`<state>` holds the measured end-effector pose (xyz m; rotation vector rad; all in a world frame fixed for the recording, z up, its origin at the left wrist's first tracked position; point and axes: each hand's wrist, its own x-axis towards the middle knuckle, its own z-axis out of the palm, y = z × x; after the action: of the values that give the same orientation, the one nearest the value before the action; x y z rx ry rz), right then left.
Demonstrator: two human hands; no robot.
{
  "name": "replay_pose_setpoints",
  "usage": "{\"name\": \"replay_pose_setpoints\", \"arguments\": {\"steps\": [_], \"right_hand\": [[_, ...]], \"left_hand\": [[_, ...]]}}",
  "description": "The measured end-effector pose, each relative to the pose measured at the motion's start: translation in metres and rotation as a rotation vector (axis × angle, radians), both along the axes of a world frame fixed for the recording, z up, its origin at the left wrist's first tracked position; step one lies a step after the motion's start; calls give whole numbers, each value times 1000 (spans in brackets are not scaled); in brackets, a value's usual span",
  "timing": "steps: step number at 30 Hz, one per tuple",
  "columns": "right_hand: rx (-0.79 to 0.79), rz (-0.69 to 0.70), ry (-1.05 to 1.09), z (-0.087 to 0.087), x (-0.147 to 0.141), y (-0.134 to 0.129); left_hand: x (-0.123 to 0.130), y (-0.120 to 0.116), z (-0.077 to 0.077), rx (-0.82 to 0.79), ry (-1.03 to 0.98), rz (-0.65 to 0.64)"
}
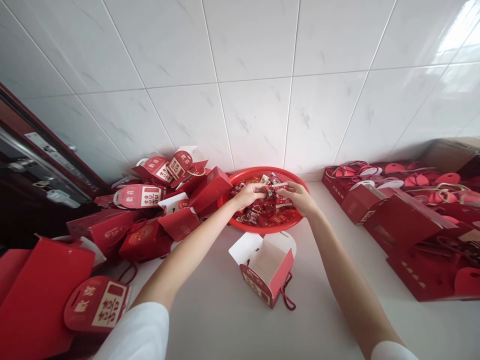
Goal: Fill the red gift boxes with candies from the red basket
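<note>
Both my hands are over a red plastic basket (245,175) heaped with wrapped candies (258,217). My left hand (249,195) is closed, with thumb and fingers pinched by a small dark-and-silver wrapped candy (270,192). On the right side, my right hand (297,198) grips a red-and-white wrapped candy (280,186) between thumb and fingers. Just in front of the basket stands a red gift box (258,285), its top flaps spread and its pale inside showing no candies. A dark red cord handle (288,296) hangs from its right side.
Several red gift boxes (146,240) lie jumbled on the left, some with flaps raised. More red boxes with cords (397,220) stand in rows at the right. A white tiled wall (255,115) rises behind the basket. A dark door edge with a lock (56,195) is at the far left.
</note>
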<state>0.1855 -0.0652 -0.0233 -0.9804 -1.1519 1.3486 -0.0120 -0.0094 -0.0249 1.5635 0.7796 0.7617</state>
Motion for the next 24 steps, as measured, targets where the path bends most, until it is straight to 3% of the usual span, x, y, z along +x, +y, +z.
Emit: {"name": "replay_pose_setpoints", "arguments": {"steps": [11,16,24], "right_hand": [[52,54,-105,1,0,-2],[7,74,-114,1,0,-2],[-13,166,-116,2,2,-3]], "left_hand": [[-2,-6,5,5,77,-50],[-2,-2,1,46,27,53],[-2,-2,2,59,24,78]]}}
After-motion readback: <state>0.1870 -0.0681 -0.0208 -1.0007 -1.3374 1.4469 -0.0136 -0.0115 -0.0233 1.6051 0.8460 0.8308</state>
